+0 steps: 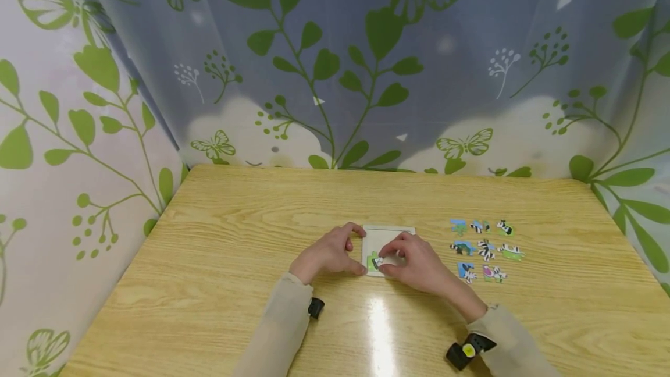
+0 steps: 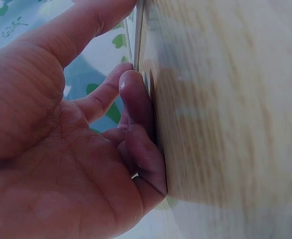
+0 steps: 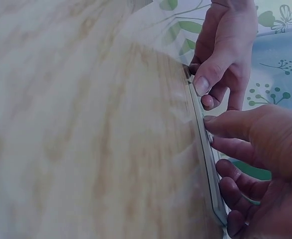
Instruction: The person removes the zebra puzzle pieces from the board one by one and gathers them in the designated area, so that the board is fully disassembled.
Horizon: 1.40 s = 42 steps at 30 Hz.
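Note:
A small square puzzle tray (image 1: pixel 387 229) with a pale raised rim lies flat on the table. My left hand (image 1: pixel 330 252) holds it at its left side, the index finger near the far corner and the thumb at the near corner. Over the tray, my right hand (image 1: pixel 413 263) pinches a jigsaw piece (image 1: pixel 376 262) between thumb and index finger. Green and black-and-white print shows on that piece, in the tray's near left corner; the fingers partly hide it. In the right wrist view the tray's edge (image 3: pixel 205 159) runs beside both hands.
Several loose jigsaw pieces (image 1: pixel 485 250) with blue, green and black-and-white print lie in rough rows right of the tray. The wooden table (image 1: pixel 235 220) meets a leaf-patterned curtain (image 1: pixel 335 74) at the back and a similar one (image 1: pixel 78 132) at the left.

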{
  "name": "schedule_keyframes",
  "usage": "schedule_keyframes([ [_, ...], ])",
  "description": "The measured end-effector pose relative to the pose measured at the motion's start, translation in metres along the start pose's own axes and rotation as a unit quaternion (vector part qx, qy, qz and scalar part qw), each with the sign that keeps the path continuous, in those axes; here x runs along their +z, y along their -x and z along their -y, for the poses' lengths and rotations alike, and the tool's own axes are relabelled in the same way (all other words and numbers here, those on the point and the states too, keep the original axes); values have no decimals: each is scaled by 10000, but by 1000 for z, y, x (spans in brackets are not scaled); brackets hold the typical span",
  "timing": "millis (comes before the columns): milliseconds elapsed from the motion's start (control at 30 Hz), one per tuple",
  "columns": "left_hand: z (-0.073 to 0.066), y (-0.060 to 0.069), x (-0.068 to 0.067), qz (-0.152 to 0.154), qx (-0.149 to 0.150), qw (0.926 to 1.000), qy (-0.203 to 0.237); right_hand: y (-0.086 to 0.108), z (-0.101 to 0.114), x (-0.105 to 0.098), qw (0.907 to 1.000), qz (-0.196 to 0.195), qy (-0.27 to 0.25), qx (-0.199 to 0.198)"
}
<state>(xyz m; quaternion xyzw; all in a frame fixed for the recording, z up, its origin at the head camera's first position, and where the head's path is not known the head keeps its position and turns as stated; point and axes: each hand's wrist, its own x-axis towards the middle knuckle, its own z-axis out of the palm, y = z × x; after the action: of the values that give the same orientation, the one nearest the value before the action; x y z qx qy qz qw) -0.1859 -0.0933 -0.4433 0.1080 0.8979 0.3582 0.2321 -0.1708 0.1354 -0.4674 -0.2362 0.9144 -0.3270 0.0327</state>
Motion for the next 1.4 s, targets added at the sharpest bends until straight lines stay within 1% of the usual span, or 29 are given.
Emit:
schedule_keyframes([
  [133,0,0,0,5,4,10000,31,-1,-1,0,9999,-18,-145,-56],
  [233,0,0,-1,10,7,10000,58,-1,-3,0,9985,69,-545,-14],
  [400,0,0,-1,2,18,10000,79,-2,-4,-1,9899,284,-1368,232],
  [533,0,0,-2,-8,16,9999,99,-2,-3,-2,9857,303,-1629,301],
  [700,1,0,-2,-20,16,9999,99,-2,-3,-2,9836,308,-1743,331],
  [933,1,-1,-1,26,-8,9999,142,1,-5,-8,9801,195,-1873,625],
  [1033,2,-1,-1,23,3,9999,133,4,-8,-14,9791,120,-1916,673],
  [1200,2,-1,-1,23,43,9999,135,12,-13,-28,9786,58,-1965,614],
  [1400,1,1,-1,78,31,9998,196,25,-23,-46,9806,-108,-1891,511],
])
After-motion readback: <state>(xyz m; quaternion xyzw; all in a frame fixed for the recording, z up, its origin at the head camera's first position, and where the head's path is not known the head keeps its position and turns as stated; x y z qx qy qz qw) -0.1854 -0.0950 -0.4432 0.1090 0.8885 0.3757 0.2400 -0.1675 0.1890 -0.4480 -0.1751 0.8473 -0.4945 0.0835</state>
